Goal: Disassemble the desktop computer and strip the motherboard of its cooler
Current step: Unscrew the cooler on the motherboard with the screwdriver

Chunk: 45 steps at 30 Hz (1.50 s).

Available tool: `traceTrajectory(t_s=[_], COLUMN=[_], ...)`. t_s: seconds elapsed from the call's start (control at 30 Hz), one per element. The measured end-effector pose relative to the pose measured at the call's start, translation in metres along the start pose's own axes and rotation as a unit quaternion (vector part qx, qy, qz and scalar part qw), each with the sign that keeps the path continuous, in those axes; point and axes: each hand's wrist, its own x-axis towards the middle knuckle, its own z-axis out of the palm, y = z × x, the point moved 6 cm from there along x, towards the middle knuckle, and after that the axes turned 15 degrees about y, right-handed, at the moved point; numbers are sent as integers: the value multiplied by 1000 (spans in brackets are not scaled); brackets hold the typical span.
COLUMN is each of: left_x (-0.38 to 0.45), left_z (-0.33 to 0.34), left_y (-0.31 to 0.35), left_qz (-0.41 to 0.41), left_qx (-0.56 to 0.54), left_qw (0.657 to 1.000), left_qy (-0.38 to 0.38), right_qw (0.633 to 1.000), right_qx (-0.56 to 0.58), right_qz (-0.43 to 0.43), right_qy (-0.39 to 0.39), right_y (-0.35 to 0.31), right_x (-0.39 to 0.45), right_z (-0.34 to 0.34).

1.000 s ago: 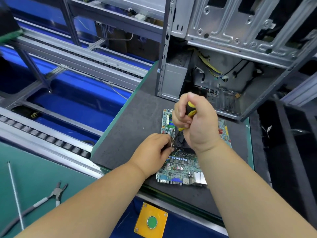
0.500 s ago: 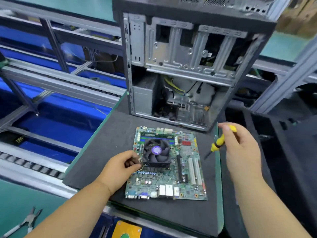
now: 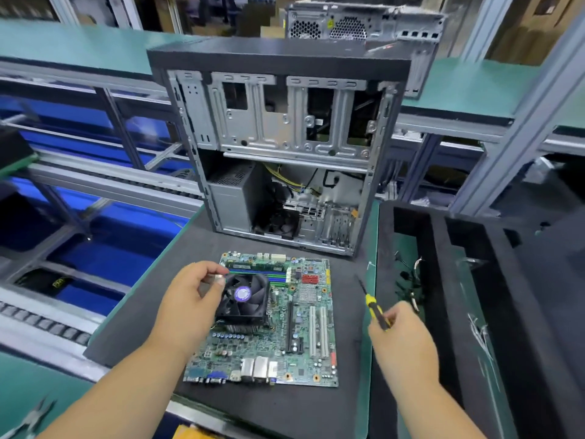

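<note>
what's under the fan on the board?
Metal heatsink fins show below the black fan, sitting on the motherboard. Whatever lies beneath the heatsink is covered. Left hand overlaps the fan's left edge.

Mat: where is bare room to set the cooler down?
Bare mat left of the motherboard, and a strip between it and the case. Crowded: the board's right edge, where the right hand holds the screwdriver.

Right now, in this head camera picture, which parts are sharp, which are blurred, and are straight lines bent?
Head view: the motherboard and cooler fan are fairly sharp; the right hand and its screwdriver are smeared by motion; the conveyor rails on the left are also blurred; the wide lens makes the case lean and frame posts splay outward; lighting is even, without strong glare.
</note>
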Motion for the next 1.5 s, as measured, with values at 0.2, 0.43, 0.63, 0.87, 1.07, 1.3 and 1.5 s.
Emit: traceTrajectory(t_s=[0.2,0.43,0.63,0.87,1.07,1.3,1.5], left_x=[-13,-11,0,-14,0,37,37], left_z=[18,19,5,13,29,12,21], left_y=[34,28,1,89,53,-48,-70], left_qz=[76,91,-12,239,371,23,-10], left_qx=[12,54,26,-90,118,101,58], left_qw=[997,994,999,959,895,983,979], left_qy=[-30,-38,-24,-126,-216,-152,-193], right_qw=[990,971,974,710,622,976,951], right_qx=[-92,-158,-181,561,640,-85,-237], right_qz=[-27,-68,-49,212,215,-168,-163], right_qy=[-105,-166,-127,-369,-396,-113,-113], right_y=[8,7,-3,-154,-231,-224,-218], right_x=[-7,-5,11,-39,-55,-40,-36], right_z=[16,24,17,25,43,92,127])
